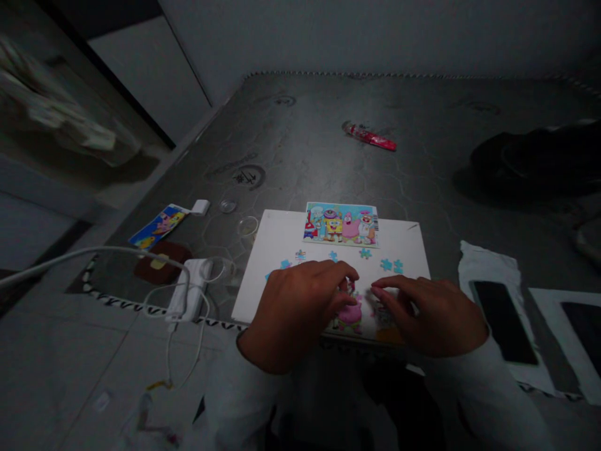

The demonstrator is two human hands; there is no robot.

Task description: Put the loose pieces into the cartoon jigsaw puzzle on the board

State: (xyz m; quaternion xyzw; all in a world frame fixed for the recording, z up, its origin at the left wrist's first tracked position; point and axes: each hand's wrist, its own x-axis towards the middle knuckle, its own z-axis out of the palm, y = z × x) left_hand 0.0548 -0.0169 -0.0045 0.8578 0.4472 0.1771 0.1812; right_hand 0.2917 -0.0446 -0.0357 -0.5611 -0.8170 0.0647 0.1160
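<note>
My left hand point(295, 313) and my right hand point(429, 316) rest side by side on a partly built cartoon jigsaw puzzle point(359, 316) that lies on a white board point(282, 241). Both hands have their fingers bent, with the fingertips pressing on the puzzle near its middle. Whether either hand pinches a piece is hidden. Several loose blue puzzle pieces point(392, 265) lie on the board just beyond my fingers. A colourful reference picture point(341, 224) sits at the board's far edge.
A white power strip with cables point(190, 288) lies left of the board, next to a small printed card point(157, 225). A red wrapper point(370, 136) lies farther back. A dark phone point(504, 319) rests on white paper at the right. A black bundle point(535, 160) sits far right.
</note>
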